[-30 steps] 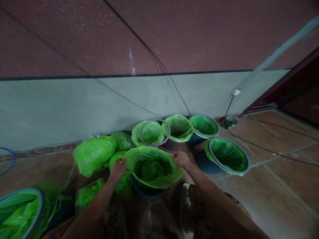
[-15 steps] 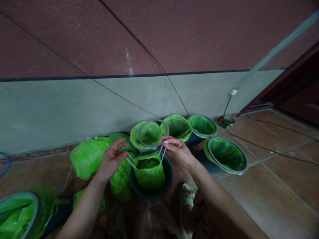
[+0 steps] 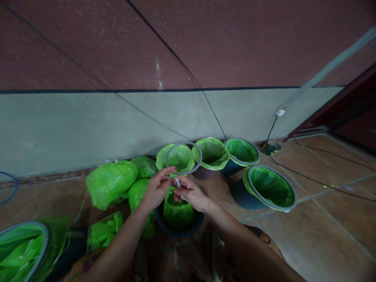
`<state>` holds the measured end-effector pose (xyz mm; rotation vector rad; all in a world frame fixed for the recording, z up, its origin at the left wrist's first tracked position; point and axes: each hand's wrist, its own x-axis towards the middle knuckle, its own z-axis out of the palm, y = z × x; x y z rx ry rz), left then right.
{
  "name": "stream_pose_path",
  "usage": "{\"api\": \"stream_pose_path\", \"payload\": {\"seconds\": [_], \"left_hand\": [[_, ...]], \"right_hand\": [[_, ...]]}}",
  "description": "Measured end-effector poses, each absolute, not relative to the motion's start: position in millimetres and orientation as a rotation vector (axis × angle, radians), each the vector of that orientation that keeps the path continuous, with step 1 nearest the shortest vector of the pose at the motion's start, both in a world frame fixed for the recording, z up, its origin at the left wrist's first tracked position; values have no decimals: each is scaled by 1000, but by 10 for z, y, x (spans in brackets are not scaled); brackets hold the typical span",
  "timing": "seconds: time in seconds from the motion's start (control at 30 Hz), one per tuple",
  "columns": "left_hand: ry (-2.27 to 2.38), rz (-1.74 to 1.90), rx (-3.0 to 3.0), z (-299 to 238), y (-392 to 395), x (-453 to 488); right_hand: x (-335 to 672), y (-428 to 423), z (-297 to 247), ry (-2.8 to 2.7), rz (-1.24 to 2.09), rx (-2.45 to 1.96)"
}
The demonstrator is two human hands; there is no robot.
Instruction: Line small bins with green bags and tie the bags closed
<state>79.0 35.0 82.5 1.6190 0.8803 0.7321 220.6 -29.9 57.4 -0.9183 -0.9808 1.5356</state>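
Observation:
A green drawstring trash bag (image 3: pixel 178 214) sits inside a dark blue bin (image 3: pixel 179 232) on the floor in front of me. Above the bag's mouth my left hand (image 3: pixel 158 187) and my right hand (image 3: pixel 190 193) are close together. White drawstring (image 3: pixel 178 182) shows at the right hand, whose fingers are curled around it. The left fingers are pinched toward the same spot; the cord within them is mostly hidden. Just behind the hands, a loose grey ring (image 3: pixel 201 153) rests over a green-lined bin (image 3: pixel 161 156).
More green-lined bins (image 3: pixel 211 166) stand along the wall and to the right (image 3: pixel 245 196). Tied, full green bags (image 3: pixel 110 182) lie at left, near a clear box of green bags (image 3: pixel 107 231). Another bin (image 3: pixel 45 239) is at lower left. A black cable (image 3: pixel 311 180) crosses the tiles.
My hands have come together over the bag, each bringing its drawstring loop inward. The bag's mouth has narrowed. The view has shifted slightly.

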Motion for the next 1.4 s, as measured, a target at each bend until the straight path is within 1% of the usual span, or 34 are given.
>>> {"api": "stream_pose_path", "payload": {"seconds": [0.13, 0.23, 0.33, 0.43, 0.5, 0.6, 0.7, 0.77, 0.87, 0.97, 1.07, 1.2, 1.3, 1.4], "left_hand": [[1011, 786, 1626, 725, 401, 811], [1146, 690, 1656, 568, 377, 858], [903, 452, 1741, 440, 240, 923], [760, 347, 1793, 360, 116, 968], [849, 361, 1791, 307, 107, 983], [1121, 426, 1671, 198, 177, 1008], [1250, 457, 1569, 76, 220, 1062], [1139, 401, 1622, 19, 183, 1114], [818, 223, 1781, 22, 52, 1183], [563, 93, 1861, 122, -46, 1202], [585, 68, 1871, 221, -28, 1168], [769, 133, 1859, 231, 91, 1088], [882, 190, 1824, 176, 169, 1033], [1024, 197, 1772, 150, 236, 992]], "right_hand": [[2281, -262, 607, -952, 1537, -901], [2423, -249, 662, -887, 1515, -862], [2584, -254, 717, -776, 1498, -834], [2697, -259, 750, -701, 1474, -827], [2726, -263, 763, -682, 1428, -846], [2688, -284, 770, -727, 1340, -909], [2575, -332, 761, -792, 1356, -938], [2501, -361, 757, -814, 1460, -904], [2478, -363, 773, -770, 1581, -830], [2598, -316, 780, -691, 1475, -824], [2784, -280, 720, -652, 1361, -969], [2910, -332, 554, -840, 1324, -1419], [2859, -431, 436, -1124, 1485, -1615], [2787, -516, 363, -1337, 1619, -1701]]}}
